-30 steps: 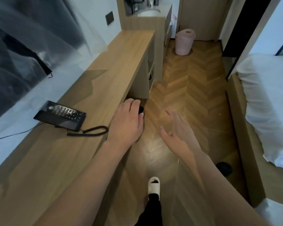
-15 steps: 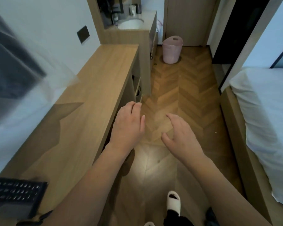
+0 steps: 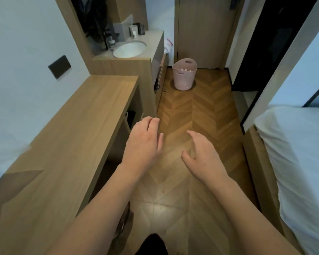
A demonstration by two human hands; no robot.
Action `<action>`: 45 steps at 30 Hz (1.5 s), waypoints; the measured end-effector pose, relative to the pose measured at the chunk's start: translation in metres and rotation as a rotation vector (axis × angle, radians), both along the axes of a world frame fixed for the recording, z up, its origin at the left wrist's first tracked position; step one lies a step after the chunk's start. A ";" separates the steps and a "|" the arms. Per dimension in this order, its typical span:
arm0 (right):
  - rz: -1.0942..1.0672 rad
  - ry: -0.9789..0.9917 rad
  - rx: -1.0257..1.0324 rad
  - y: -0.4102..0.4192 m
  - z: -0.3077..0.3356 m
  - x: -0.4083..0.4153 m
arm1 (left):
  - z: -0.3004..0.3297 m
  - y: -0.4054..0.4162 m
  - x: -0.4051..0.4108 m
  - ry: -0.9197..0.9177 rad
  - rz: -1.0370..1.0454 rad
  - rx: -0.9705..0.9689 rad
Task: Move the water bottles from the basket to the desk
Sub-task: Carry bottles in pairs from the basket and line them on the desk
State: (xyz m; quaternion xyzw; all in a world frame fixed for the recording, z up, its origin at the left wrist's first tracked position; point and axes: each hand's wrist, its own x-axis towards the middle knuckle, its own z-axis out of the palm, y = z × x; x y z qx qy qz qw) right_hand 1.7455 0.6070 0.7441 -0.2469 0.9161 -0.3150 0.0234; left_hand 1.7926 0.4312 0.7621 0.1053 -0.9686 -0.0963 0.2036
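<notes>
Bottles (image 3: 185,70) show only as pale caps inside the pink basket (image 3: 184,80), which stands on the far floor before a closed door, well apart from both hands. Left: desk (image 3: 66,133), a long wooden top along the wall, with a sink (image 3: 129,49) at its far end. Centre: left hand (image 3: 143,144), palm down, fingers loosely together, holding nothing, just beside the desk edge. Right hand (image 3: 203,153), fingers relaxed and slightly spread, holding nothing, above the herringbone floor (image 3: 201,111). Right: bed (image 3: 298,155), white.
</notes>
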 end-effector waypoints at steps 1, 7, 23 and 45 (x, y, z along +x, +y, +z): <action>0.001 -0.002 -0.002 -0.006 -0.001 -0.022 | -0.003 -0.006 -0.021 -0.005 -0.006 0.006; -0.032 0.007 -0.026 -0.049 -0.013 -0.170 | -0.018 -0.053 -0.170 -0.003 -0.032 0.039; -0.147 -0.059 -0.065 -0.127 -0.020 -0.558 | -0.024 -0.142 -0.576 -0.046 -0.141 0.021; -0.131 -0.164 -0.007 -0.210 -0.042 -1.121 | -0.055 -0.237 -1.123 -0.069 -0.062 0.090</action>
